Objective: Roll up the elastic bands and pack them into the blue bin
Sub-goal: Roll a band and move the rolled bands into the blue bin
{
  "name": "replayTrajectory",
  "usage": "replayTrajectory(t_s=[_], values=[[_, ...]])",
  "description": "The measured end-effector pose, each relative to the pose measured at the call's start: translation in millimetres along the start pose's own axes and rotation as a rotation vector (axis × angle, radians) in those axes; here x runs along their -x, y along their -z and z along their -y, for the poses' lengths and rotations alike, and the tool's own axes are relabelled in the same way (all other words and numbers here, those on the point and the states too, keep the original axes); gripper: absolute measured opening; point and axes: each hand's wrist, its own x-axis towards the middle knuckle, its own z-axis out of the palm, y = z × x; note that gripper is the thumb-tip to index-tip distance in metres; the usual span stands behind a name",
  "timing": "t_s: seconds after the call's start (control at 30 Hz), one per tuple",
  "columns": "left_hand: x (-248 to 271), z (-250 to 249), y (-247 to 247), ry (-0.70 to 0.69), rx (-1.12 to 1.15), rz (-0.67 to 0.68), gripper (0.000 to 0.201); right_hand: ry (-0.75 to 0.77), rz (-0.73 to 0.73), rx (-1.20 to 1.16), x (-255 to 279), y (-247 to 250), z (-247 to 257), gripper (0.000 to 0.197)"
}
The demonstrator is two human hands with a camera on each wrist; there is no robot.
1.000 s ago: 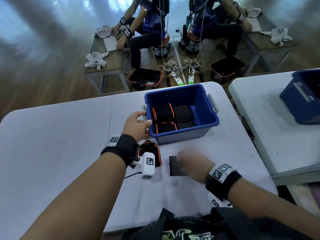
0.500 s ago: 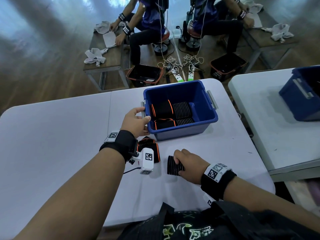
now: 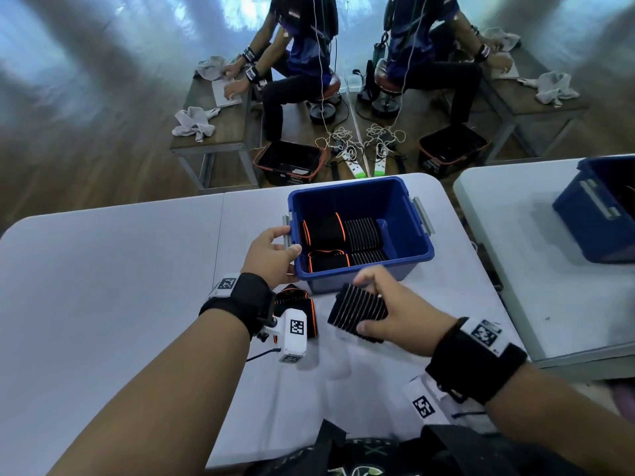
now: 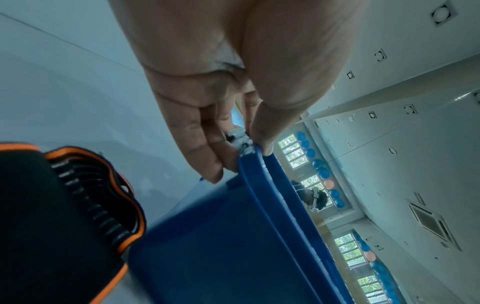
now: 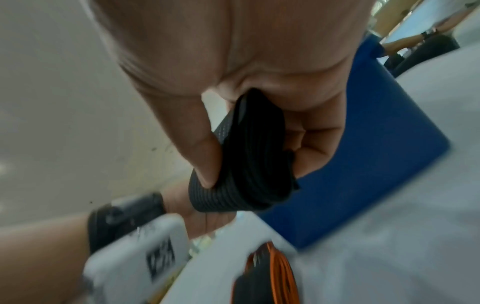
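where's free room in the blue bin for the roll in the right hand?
Blue bin: bare floor along its right wall, beside the striped rolls. The left half is crowded with orange-edged rolls, and the left hand grips that rim. The right hand holds the rolled band just short of the near wall, so pass over that wall toward the right.

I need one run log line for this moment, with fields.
left hand: grips blue plastic bin rim | right hand: holds rolled black ribbed elastic band above table | bin: four rolls inside
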Motion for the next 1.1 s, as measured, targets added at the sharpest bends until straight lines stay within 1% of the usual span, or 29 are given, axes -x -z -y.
replayTrajectory(t_s=[0.07,0.1,0.17,0.2,0.3,0.43,0.57,0.63,0.73,0.87,0.9,0.97,1.1], values=[[0,0,0,-0.007,-0.005,-0.001,0.043,0.024,-0.04,-0.034,-4,26,19,0.073],[0,0,0,-0.009,-0.006,0.0,0.043,0.043,-0.063,0.005,-9,41,27,0.075],[0,0,0,-0.007,0.004,0.002,0.043,0.079,-0.093,0.139,-26,68,37,0.068],[0,0,-1,-0.007,0.009,0.0,0.043,0.07,-0.101,0.191,-35,79,40,0.065],[0,1,-1,-0.017,-0.002,-0.007,0.043,-0.034,-0.107,0.295,-69,102,42,0.061],[-2,3,-1,-0.032,-0.016,-0.002,0.042,-0.088,-0.037,0.435,-113,98,38,0.051],[-5,4,0,-0.042,-0.024,-0.001,0.041,-0.209,0.076,0.615,-150,85,25,0.033],[-5,5,0,-0.053,-0.026,-0.002,0.04,-0.278,0.148,0.674,-162,84,21,0.032],[-6,7,0,-0.058,-0.026,-0.013,0.038,-0.375,0.233,0.759,-173,86,16,0.035],[-8,11,-1,-0.055,0.009,-0.032,0.039,-0.373,0.237,0.899,-186,89,6,0.029],[-8,11,-1,-0.059,0.014,-0.034,0.04,-0.363,0.225,0.9,-189,89,2,0.028],[-8,12,-1,-0.069,0.023,-0.037,0.039,-0.353,0.252,0.896,-191,88,4,0.028],[-8,13,-1,-0.076,0.013,-0.038,0.041,-0.367,0.248,0.868,-194,87,3,0.026]])
